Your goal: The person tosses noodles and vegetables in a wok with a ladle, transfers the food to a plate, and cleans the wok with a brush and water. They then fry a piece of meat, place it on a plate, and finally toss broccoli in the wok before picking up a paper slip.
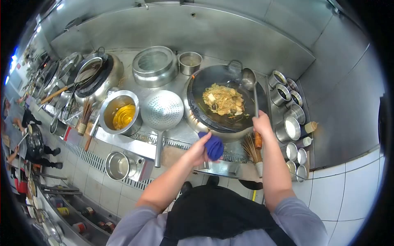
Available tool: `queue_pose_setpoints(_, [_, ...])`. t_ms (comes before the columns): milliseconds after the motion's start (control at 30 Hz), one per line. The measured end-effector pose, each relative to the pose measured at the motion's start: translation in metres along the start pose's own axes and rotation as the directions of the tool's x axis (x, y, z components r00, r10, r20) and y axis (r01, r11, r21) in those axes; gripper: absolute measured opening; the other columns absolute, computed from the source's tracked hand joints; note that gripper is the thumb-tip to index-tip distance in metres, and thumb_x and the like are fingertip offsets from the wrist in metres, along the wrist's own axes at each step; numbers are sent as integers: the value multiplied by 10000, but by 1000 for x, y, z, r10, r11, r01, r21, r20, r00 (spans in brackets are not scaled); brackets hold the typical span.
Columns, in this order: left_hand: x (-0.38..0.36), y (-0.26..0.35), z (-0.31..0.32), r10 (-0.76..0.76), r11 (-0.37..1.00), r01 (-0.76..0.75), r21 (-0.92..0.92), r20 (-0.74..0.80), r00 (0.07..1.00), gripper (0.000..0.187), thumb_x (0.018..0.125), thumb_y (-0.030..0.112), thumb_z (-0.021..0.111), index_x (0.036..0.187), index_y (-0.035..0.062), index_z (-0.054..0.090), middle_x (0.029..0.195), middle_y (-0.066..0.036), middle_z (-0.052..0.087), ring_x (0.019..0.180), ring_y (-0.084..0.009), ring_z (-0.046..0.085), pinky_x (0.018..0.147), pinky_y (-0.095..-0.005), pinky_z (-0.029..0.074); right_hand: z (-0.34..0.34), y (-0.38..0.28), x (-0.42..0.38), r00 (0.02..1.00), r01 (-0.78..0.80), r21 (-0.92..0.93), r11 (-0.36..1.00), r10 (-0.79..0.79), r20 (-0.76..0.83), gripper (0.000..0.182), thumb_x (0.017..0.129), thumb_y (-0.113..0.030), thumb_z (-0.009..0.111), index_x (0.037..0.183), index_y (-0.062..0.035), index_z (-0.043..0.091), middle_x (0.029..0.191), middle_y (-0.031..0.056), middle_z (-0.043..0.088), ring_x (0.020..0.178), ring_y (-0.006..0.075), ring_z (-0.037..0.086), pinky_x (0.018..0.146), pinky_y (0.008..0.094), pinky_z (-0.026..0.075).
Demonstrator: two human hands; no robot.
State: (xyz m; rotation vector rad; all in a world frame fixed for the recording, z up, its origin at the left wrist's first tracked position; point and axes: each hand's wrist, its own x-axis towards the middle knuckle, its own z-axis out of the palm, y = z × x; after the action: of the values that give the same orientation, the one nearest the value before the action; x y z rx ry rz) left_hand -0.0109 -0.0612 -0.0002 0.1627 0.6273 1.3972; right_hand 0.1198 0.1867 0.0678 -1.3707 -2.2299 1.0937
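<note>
A black wok [223, 98] sits on the burner holding stir-fried noodles [224, 100] with pale chunks. My right hand [261, 124] grips the long handle of a steel ladle [249, 78], whose bowl rests at the wok's far right rim. At the wok's near edge, my left hand [200, 149] clutches a blue cloth [214, 146].
Left of the wok lie a perforated strainer [162, 110], a bowl of oil [119, 112] and a lidded pot [154, 65]. Seasoning tins [287, 123] line the right side. A bamboo brush [251, 149] stands near the front. Another person [28, 143] stands at far left.
</note>
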Motion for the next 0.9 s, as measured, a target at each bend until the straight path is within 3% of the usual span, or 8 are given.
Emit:
queue_pose_setpoints(167, [70, 19, 9, -40, 996, 47, 78, -87, 995, 603, 921, 579, 345, 1129, 43, 526, 943, -132, 631, 780, -289, 637, 635, -414, 549, 7, 7, 1, 880, -200, 186, 962, 92, 466, 338, 796, -77, 539, 1122, 12, 543, 787, 155, 638, 580, 241, 622, 545, 354, 490])
queue_pose_setpoints(200, [72, 22, 15, -46, 997, 53, 60, -111, 993, 538, 917, 538, 409, 1123, 55, 529, 933, -122, 631, 779, -269, 629, 624, -380, 536, -2, 11, -11, 884, -209, 194, 958, 100, 457, 338, 796, -77, 539, 1122, 12, 543, 787, 155, 638, 580, 241, 622, 545, 354, 490])
queue_pose_setpoints(267, [79, 19, 14, -50, 995, 66, 76, -197, 979, 497, 911, 515, 437, 1082, 61, 546, 906, -115, 631, 777, -260, 629, 632, -391, 540, -23, 23, -45, 855, 444, -117, 888, -381, 352, 411, 799, -82, 537, 1199, 4, 503, 911, 190, 644, 779, 314, 636, 738, 376, 496])
queue_pose_setpoints(333, [73, 21, 20, -49, 997, 66, 41, -319, 946, 361, 879, 381, 552, 1062, 70, 553, 882, -107, 627, 766, -248, 621, 621, -391, 536, -65, 8, -89, 906, 221, -204, 954, -122, 406, 452, 797, -77, 533, 1241, -10, 479, 1044, 232, 614, 987, 371, 589, 882, 390, 445])
queue_pose_setpoints(567, [133, -3, -5, 82, 996, -82, 25, -552, 830, 209, 768, 44, 529, 972, 10, 500, 863, -129, 591, 731, -253, 598, 612, -383, 509, -46, 41, -68, 966, 234, -431, 872, -159, 204, 529, 804, -104, 535, 1315, -20, 422, 937, 285, 610, 879, 432, 592, 771, 471, 478])
queue_pose_setpoints(667, [70, -35, 40, 298, 943, -333, -2, -440, 847, 193, 768, 79, 541, 946, 21, 495, 804, -86, 550, 738, -221, 567, 640, -337, 463, -69, 35, -103, 930, 357, -530, 769, -236, 283, 581, 823, -133, 549, 1367, -73, 354, 863, 253, 619, 795, 415, 603, 726, 497, 470])
queue_pose_setpoints(767, [70, -18, 32, -29, 986, -55, -155, -493, 870, 257, 776, 90, 522, 1026, 41, 491, 837, -68, 549, 712, -214, 556, 611, -348, 449, -93, 8, -136, 950, 237, -541, 807, -76, 303, 567, 836, -149, 561, 1370, -136, 370, 849, 238, 620, 767, 413, 600, 698, 493, 471])
queue_pose_setpoints(900, [29, -19, 75, 105, 991, -137, -12, -571, 814, 198, 792, 129, 504, 973, 63, 460, 782, -84, 545, 611, -210, 527, 458, -332, 387, -129, 4, -150, 914, 370, -519, 771, -201, 353, 599, 830, -116, 565, 1387, -158, 350, 846, 238, 615, 789, 411, 592, 734, 461, 462])
